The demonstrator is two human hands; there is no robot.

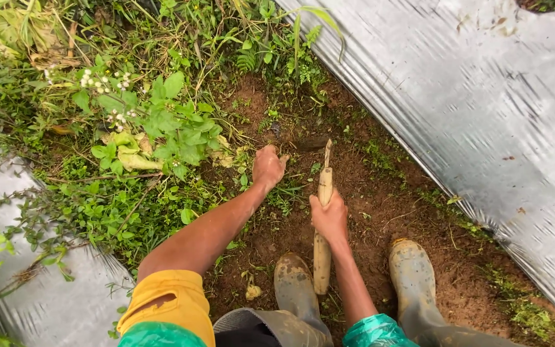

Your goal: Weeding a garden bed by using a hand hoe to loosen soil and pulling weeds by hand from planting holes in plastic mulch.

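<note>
A wooden tool [322,218] is gripped tight by the right hand [330,218], its tip stuck in the dirt path [380,212] between the plastic sheets [483,122], and the left hand [268,167], closed on weeds [252,168], could be hit if it slips.

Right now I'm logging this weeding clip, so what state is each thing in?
Left hand: fingers down in the soil and weeds, holding no tool.
Right hand: grip closed around the wooden handle.
Wooden-handled tool: held upright, its blade end in the soil.
Weeds: green, rooted, some flowering white.
Soil strip: bare, brown.
Plastic mulch sheet: silvery, wrinkled, flat.
Rubber boots: muddy, standing on the soil.
</note>
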